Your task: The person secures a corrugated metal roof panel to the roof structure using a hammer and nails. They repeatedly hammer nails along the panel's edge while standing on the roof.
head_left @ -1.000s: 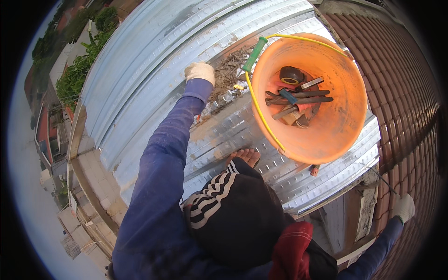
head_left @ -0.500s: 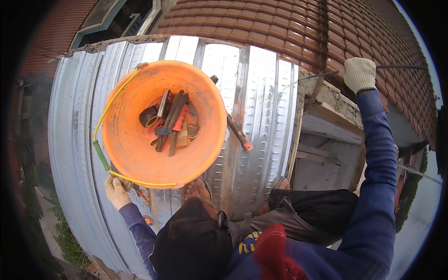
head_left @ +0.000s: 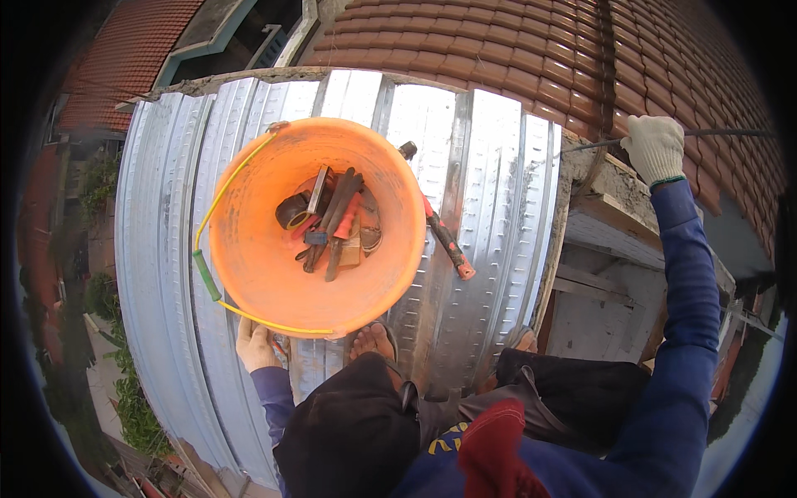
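Observation:
My gloved right hand (head_left: 653, 149) is closed round a dark cable (head_left: 722, 133) at the right edge of the metal sheeting. My gloved left hand (head_left: 256, 344) is at the lower left of an orange bucket (head_left: 270, 249), its fingers bent and partly under the rim, so whatever they grip is hidden. The bucket has a yellow handle with a green grip (head_left: 206, 274) and holds several tools, a dark roll (head_left: 292, 212) and wooden bits. A hammer with a worn red-and-black handle (head_left: 448, 245) lies right of it, its head half behind the bucket.
My sandalled feet (head_left: 374, 342) stand on the corrugated sheet (head_left: 166, 249). A tiled roof (head_left: 465, 50) rises beyond its far edge and to the right. A rough concrete edge and timber-framed recess (head_left: 602, 290) drop away at the right. Plants (head_left: 133, 398) and buildings lie below at the left.
The view has swung round since a second ago. My left hand has left the debris patch and is now beside the bucket. My right hand still grips the cable, now higher in view.

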Tool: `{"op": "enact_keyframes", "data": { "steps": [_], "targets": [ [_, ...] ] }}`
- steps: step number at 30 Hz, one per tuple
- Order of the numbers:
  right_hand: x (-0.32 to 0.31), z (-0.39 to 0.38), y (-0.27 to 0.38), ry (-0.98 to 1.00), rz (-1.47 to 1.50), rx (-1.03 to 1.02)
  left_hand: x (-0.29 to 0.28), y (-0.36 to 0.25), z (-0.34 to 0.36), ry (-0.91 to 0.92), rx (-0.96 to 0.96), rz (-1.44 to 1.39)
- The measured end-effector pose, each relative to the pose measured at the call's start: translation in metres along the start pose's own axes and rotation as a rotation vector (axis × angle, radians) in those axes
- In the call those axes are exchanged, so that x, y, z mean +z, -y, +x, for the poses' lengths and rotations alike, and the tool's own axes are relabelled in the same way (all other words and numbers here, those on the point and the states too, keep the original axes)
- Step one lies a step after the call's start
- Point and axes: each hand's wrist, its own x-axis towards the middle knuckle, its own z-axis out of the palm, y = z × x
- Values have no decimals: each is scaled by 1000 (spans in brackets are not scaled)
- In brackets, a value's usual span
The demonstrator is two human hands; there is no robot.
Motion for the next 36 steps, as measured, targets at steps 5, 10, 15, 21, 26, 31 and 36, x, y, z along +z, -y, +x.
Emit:
{"op": "enact_keyframes", "data": {
  "steps": [5,10,15,21,26,31,36],
  "targets": [
    [-13,-22,109,-37,570,-234,-23,13,3,-139,-44,64],
    [-22,-71,260,215,994,-467,13,29,26,-292,92,-85],
    [-10,-82,304,180,944,-380,39,-30,13,-162,48,-512],
    [-15,-63,299,480,1194,-170,44,-142,-9,197,148,-253],
    [-5,-52,303,437,1169,-209,107,-199,-15,-44,382,482],
    [-9,-54,318,381,1021,-203,76,-269,-27,469,27,-628],
    [-12,-59,319,343,1048,-226,40,-341,-36,270,287,-409]
  ]
}}
